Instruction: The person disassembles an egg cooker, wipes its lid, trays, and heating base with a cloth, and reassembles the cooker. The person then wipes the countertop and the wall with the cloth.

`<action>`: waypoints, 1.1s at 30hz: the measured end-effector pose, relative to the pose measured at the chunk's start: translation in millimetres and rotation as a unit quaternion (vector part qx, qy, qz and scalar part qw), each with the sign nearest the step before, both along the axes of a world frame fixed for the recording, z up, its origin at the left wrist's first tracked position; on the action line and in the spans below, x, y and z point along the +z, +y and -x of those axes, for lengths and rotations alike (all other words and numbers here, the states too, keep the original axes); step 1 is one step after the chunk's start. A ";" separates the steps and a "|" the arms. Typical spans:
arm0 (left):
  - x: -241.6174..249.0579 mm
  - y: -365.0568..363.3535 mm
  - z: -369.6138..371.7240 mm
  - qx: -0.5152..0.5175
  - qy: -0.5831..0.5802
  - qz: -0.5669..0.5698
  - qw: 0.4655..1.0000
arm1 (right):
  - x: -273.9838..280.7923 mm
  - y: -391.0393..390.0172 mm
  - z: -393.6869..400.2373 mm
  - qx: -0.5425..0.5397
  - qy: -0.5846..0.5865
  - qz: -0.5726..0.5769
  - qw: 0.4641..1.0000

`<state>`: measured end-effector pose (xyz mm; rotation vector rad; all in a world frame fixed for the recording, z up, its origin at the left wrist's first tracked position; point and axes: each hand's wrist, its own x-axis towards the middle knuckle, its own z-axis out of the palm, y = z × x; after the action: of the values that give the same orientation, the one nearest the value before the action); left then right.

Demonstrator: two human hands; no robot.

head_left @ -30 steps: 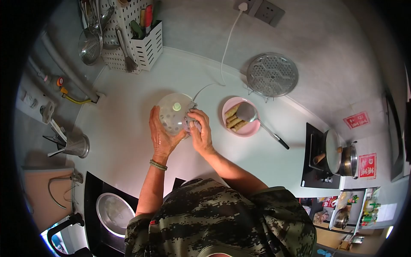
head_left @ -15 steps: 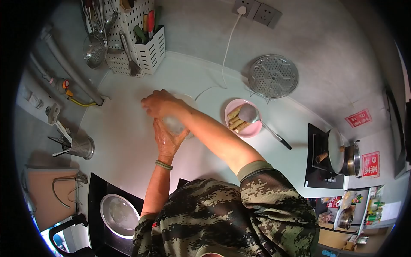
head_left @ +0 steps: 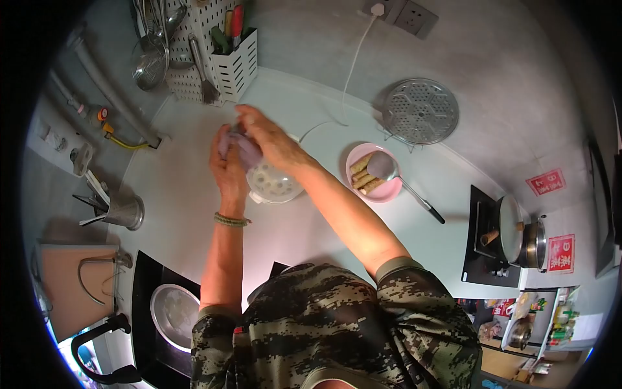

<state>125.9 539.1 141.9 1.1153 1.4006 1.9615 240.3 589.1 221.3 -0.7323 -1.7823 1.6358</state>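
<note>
A greyish-purple cloth (head_left: 249, 152) is bunched between my two hands, left of a round white appliance. My left hand (head_left: 227, 170) is closed around the cloth from below. From above, my right hand (head_left: 271, 139) presses on the same cloth with bent, slightly blurred fingers. Just beside them stands the appliance, an egg cooker by its look (head_left: 277, 187), with pale round shapes visible at its top. My right forearm passes over its right side. A pink plate (head_left: 389, 192) holds several brown-skinned stick-like pieces (head_left: 364, 176), and a ladle (head_left: 383, 166) rests across it.
A perforated steamer rack (head_left: 421, 111) leans near the back wall. At left stands a metal utensil holder (head_left: 127, 212); a metal basin (head_left: 175, 316) sits in the dark sink. Pots (head_left: 532, 241) stand on the right-hand stove. A white cord (head_left: 352, 68) runs from the wall socket.
My hands have moved slightly up and left, off the egg cooker, uncovering its top. The purple cloth now shows between them. The camera view has shifted a little.
</note>
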 end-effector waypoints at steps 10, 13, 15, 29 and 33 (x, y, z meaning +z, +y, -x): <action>-9.9 34.1 1.7 -0.122 0.097 0.140 0.978 | -67.7 -4.8 -24.0 -0.241 -0.133 -0.305 0.912; -6.4 7.6 -13.0 0.009 0.235 0.108 0.966 | -70.6 -4.3 -21.7 -0.238 -0.131 -0.305 0.913; -11.6 -14.5 -25.6 0.077 0.265 0.045 0.960 | -72.0 -8.3 -21.0 -0.212 -0.116 -0.329 0.913; -52.0 -22.1 -45.1 0.108 -0.089 -0.010 0.990 | -78.6 -25.8 -10.7 -0.237 -0.195 -0.513 0.801; -31.4 -52.6 -41.8 0.128 -0.041 -0.037 0.990 | -61.2 -56.9 -14.1 -0.205 -0.173 -0.488 0.831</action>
<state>167.7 486.5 110.5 0.9127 1.4994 2.2274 254.4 532.2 160.1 -0.8279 -2.1672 0.1892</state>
